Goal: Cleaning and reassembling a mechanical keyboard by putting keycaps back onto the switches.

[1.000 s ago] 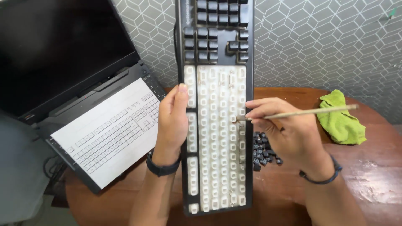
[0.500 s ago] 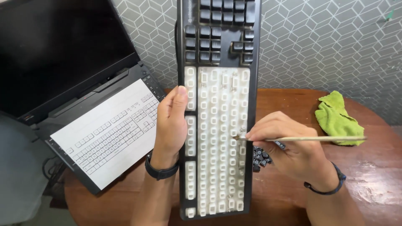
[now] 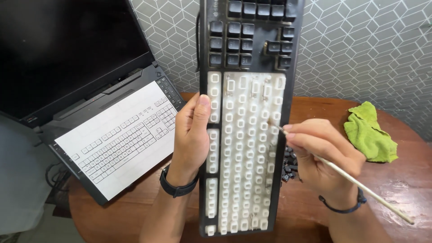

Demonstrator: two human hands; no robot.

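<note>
A long black keyboard (image 3: pixel 245 117) stands on end down the middle of the frame, its lower edge near the bottom of the picture and its top running out past the upper edge. Most of its keycaps are off: the lower two thirds show a white plate studded with rows of small square switch sockets, grimy in places, while black keycaps remain in the upper block.

The left hand (image 3: pixel 192 135) is closed around the keyboard's left edge at mid-height, thumb lying up along the white plate and fingers hidden behind the frame. The right hand (image 3: pixel 325 155) pinches a thin, pale brush (image 3: pixel 342 173) between thumb and fingertips like a pen. Its tip touches the white plate near the right edge, in the upper part of the bare area, and its handle slants down toward the lower right corner of the frame.

Half a second ago the brush lay nearly level, its tip lower on the plate; now the tip sits higher and the handle points downward. The keyboard has also shifted slightly right in the picture.

Below and behind the right hand, a small heap of loose black keycaps (image 3: pixel 290 164) lies on the brown wooden table (image 3: pixel 405 189). A crumpled green cloth (image 3: pixel 371 132) rests at the right, and an open laptop (image 3: pixel 90 81) with a printed key-layout sheet (image 3: pixel 119 135) on it fills the left.
</note>
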